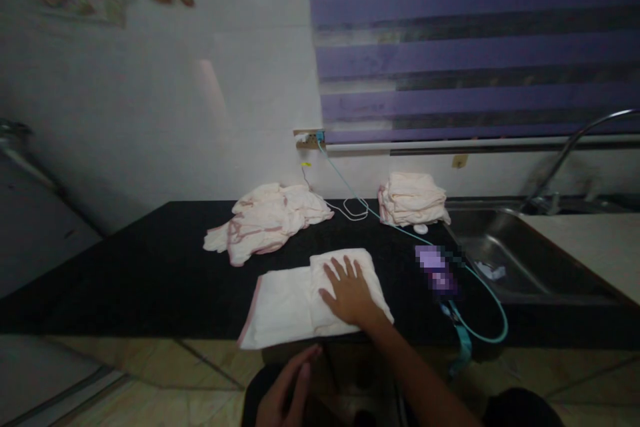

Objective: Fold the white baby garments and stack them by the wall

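My right hand (350, 295) lies flat, fingers spread, on the half-folded cloth (313, 297) at the front edge of the tabletop (150, 273). My left hand (287, 390) hangs below that edge, fingers loosely curled, holding nothing. The cloth looks light, limp and thin; I judge it best pinched at a corner or hem. Behind lie a crumpled pile (267, 219) and a folded stack (413, 199) near the back edge. The dark tabletop looks smooth, the room dim.
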